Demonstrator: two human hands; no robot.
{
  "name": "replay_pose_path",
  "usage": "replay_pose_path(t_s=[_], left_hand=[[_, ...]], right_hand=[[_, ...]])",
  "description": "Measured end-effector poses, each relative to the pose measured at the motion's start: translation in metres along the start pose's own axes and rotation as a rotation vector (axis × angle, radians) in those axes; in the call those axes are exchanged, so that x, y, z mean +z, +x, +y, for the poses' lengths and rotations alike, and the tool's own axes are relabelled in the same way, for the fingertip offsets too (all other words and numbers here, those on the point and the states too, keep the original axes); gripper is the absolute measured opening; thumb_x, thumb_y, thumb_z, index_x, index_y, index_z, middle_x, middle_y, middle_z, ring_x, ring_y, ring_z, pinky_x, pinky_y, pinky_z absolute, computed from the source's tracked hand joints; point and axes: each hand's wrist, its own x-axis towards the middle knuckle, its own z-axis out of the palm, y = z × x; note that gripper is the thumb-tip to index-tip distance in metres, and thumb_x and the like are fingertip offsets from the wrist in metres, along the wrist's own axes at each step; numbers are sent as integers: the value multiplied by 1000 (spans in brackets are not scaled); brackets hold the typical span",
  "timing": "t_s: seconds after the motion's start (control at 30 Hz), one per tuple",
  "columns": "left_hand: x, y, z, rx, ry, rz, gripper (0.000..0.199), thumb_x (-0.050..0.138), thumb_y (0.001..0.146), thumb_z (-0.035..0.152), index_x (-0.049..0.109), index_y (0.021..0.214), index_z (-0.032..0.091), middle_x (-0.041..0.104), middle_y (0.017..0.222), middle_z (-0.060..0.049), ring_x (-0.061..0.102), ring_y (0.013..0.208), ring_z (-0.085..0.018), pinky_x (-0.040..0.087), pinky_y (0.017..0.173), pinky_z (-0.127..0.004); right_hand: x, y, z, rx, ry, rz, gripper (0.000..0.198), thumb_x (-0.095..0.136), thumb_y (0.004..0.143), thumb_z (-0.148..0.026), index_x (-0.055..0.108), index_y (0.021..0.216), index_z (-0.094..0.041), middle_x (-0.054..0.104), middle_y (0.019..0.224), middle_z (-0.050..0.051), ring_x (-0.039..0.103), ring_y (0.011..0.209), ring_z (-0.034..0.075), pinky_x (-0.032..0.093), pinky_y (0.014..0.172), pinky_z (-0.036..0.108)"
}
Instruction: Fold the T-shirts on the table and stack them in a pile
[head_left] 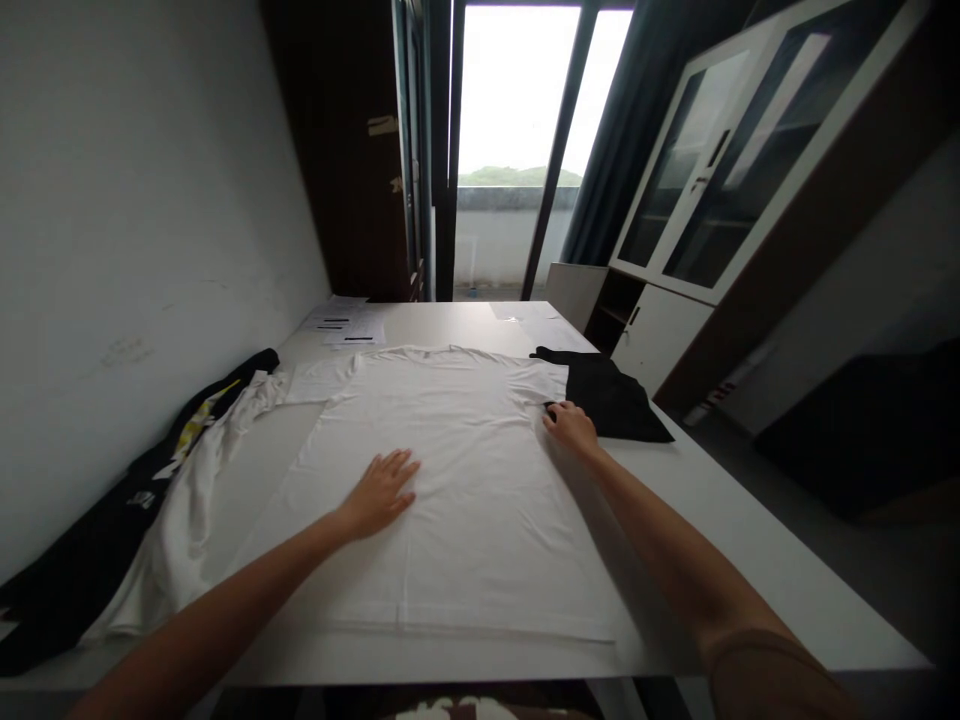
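Rests the left hand [381,488] flat and splayed on the white short-sleeved cloth T-shirt [457,500], spread across the white tabletop [757,550]; extends the right hand [571,425] forward, curled by a sleeve [551,381]; cannot say if gripping.

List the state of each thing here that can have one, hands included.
White T-shirt: spread out, lightly creased
Left hand: palm down on the shirt, fingers apart
Right hand: fingers bent at the shirt's edge below a sleeve; grip unclear
Black garment: lying flat
White cloth: rumpled
Black clothing: bunched along the wall
Papers: lying flat
Glass doors: shut
Curtain: gathered aside
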Motion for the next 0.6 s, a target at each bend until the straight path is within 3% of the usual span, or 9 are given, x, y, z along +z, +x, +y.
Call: replay_pose_path(t_s=[0.17,0.33,0.43,0.6], left_hand=[[1,37,98,354,-83,-101,60,52,101,43,41,156,23,30,167,-14,27,154,-32,20,124,-58],[4,65,171,666,-136,-126,57,44,104,48,43,154,20,36,164,-13,29,153,-30,21,124,-55],[5,75,195,724,-125,-116,57,43,104,48,43,154,20,35,164,-13,28,153,-31,22,124,-57],[4,83,209,796,-113,-130,61,45,103,50,42,155,20,34,165,-12,30,153,-31,25,122,-57]], right_hand=[[-1,26,5,25,-12,1,36,51,99,-45,71,116,-20,60,125,17,54,116,31,44,94,39],[-3,63,15,89,70,2,39,51,100,-45,67,123,-18,61,125,18,55,117,30,45,95,37],[1,84,22,120,100,-6,43,54,98,-47,67,127,-18,60,131,18,55,120,32,44,98,40],[12,114,30,184,209,-38,49,43,102,-52,65,132,-20,60,133,19,57,121,32,44,98,43]])
